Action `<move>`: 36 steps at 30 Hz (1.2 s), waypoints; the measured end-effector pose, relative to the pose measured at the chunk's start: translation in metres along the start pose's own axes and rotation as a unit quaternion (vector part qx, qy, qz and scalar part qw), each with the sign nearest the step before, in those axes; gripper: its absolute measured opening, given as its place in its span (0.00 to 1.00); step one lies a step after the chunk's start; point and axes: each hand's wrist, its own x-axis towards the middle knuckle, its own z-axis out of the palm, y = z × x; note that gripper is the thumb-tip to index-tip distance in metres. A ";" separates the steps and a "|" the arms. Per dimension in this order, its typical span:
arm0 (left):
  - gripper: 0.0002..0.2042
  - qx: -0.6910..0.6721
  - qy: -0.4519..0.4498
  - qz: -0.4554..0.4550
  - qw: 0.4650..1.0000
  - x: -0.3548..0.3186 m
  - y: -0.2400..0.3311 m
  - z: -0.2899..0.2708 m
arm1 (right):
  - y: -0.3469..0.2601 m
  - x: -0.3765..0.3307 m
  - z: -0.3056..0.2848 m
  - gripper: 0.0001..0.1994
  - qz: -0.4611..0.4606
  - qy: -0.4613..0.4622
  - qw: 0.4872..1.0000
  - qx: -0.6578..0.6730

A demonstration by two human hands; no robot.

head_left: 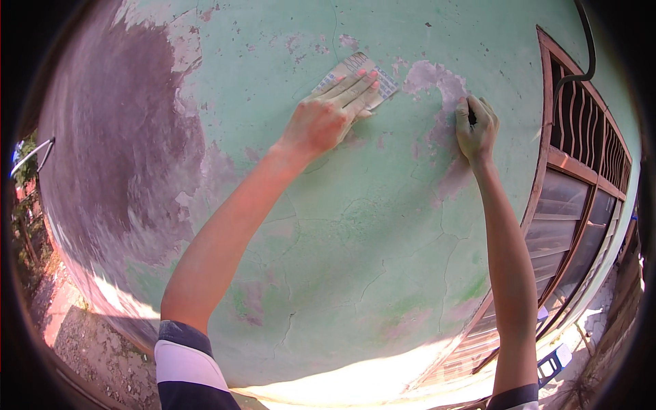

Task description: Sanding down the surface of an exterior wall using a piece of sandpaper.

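My left hand (326, 115) presses a sheet of sandpaper (384, 83) against a pale green painted wall (348, 225). Its fingers lie outstretched over the printed back of the sheet, whose rough side is hidden against the wall. To the right, my right hand (478, 130) is closed and rests at the wall beside a patch of bare grey plaster (437, 78). A dark spot shows between its curled fingers; I cannot make out whether it is an object or a shadowed gap.
Fine cracks and flaked paint mark the wall, with a large bare purplish-grey area (130, 137) at left. A brown-framed window (577, 164) with bars and a black cable (589, 48) are at right. Rubble ground (102, 352) lies low left; a blue and white object (553, 364) stands low right.
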 end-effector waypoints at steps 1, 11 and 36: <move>0.20 0.023 0.016 -0.017 0.999 0.007 -0.014 -0.008 | -0.001 0.002 0.000 0.12 0.000 -0.001 1.000 0.000; 0.19 -0.003 -0.020 -0.016 1.000 -0.002 -0.006 -0.006 | -0.003 0.002 0.001 0.12 0.001 -0.002 1.000 0.009; 0.19 -0.017 0.038 -0.022 0.999 0.037 -0.005 0.019 | -0.005 -0.002 0.001 0.12 0.023 -0.004 1.000 0.002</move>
